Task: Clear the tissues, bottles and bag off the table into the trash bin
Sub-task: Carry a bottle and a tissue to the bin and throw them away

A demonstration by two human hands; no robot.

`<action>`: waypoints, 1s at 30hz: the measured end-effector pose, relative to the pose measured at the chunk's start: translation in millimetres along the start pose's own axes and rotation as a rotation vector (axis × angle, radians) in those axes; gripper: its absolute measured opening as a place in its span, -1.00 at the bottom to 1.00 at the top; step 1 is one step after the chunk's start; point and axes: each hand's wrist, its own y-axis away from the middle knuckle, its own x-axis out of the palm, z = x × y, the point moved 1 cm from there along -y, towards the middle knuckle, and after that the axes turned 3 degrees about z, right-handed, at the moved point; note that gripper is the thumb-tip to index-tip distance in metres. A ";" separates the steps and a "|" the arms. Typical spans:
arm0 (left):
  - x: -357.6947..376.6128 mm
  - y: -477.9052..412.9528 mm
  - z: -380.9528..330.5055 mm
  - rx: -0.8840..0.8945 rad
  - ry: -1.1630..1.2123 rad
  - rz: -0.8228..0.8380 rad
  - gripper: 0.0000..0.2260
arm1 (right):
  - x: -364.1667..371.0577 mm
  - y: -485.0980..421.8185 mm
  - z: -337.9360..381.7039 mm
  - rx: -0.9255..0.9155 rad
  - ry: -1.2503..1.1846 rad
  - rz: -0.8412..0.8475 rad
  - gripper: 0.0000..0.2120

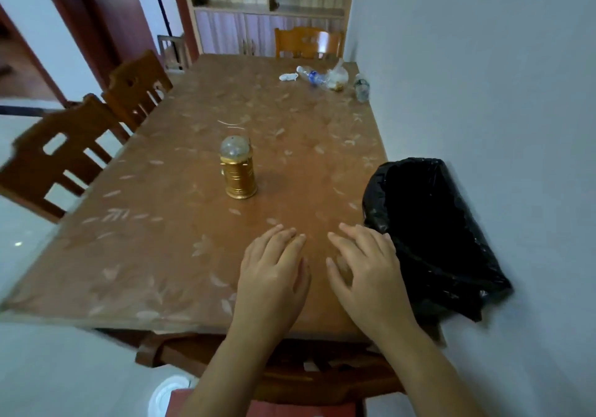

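Head view looks down a long brown table (167,255) with a leaf-patterned cover. Both hands lie flat near its close edge, palms down, fingers spread, grasping nothing: left hand (274,274), right hand (364,274). Just beside the right hand, against the wall, sits the trash bin (432,236) lined with a black bag. At the far right corner lie a crumpled tissue (288,76), a fallen plastic bottle (311,75), a clear plastic bag (338,78) and an upright bottle (362,88). A gold lantern (238,168) stands mid-table.
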 end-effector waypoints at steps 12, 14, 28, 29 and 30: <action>-130.9 156.1 110.3 -0.279 -0.206 -0.205 -0.72 | 59.1 53.5 199.1 -0.320 -0.156 0.108 -0.64; -153.9 186.7 128.1 -0.332 -0.234 -0.243 -0.70 | 73.3 62.8 233.5 -0.375 -0.190 0.117 -0.66; -233.7 297.4 246.9 -0.680 -0.438 -0.382 -0.69 | 179.5 74.1 412.8 -0.753 -0.345 0.286 -0.64; -236.8 294.5 260.2 -0.691 -0.450 -0.382 -0.69 | 188.3 65.6 422.0 -0.759 -0.353 0.293 -0.64; -239.8 289.9 274.1 -0.704 -0.465 -0.382 -0.69 | 197.7 55.2 431.5 -0.763 -0.359 0.298 -0.64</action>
